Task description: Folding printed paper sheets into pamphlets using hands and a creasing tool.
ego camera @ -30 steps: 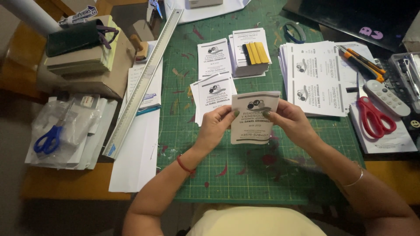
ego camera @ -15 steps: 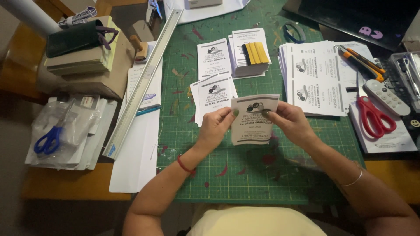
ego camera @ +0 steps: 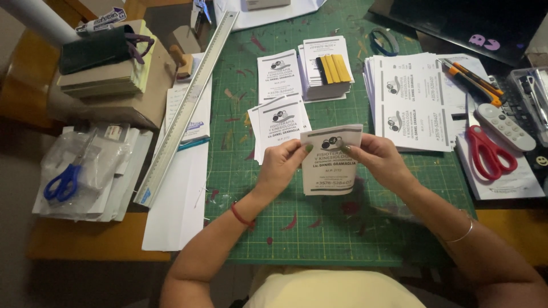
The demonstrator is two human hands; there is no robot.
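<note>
Covering the middle of the worktop (ego camera: 85,239), a green cutting mat (ego camera: 319,228) carries most of the items. A long metal ruler (ego camera: 185,105) lies diagonally along the mat's left edge, over white sheets (ego camera: 177,211). At the upper left, a cardboard box (ego camera: 134,100) supports a stack of pads and a dark pouch (ego camera: 97,51). A large pile of uncut printed sheets (ego camera: 414,102) rests on the mat's right side. Beyond it, red scissors (ego camera: 488,151) lie on a white pad, just beside a white remote control (ego camera: 505,125) and an orange utility knife (ego camera: 471,77). Blue scissors (ego camera: 63,182) lie at the far left on a clear plastic bag.

Three smaller groups of cut printed slips occupy the upper mat: one stack with yellow strips on top (ego camera: 328,68), one slip (ego camera: 278,75) to its left, and a fanned pair (ego camera: 277,122) nearer the hands.

The printed slip (ego camera: 331,162) is held above the mat centre, upright toward the camera, with its top edge curled. The left hand (ego camera: 282,165) pinches the slip's upper left edge between thumb and fingers. The right hand (ego camera: 379,159) pinches the upper right edge in the same way. Each grip is narrow and closed on the paper. A red band circles the left wrist; a thin bracelet circles the right.
</note>
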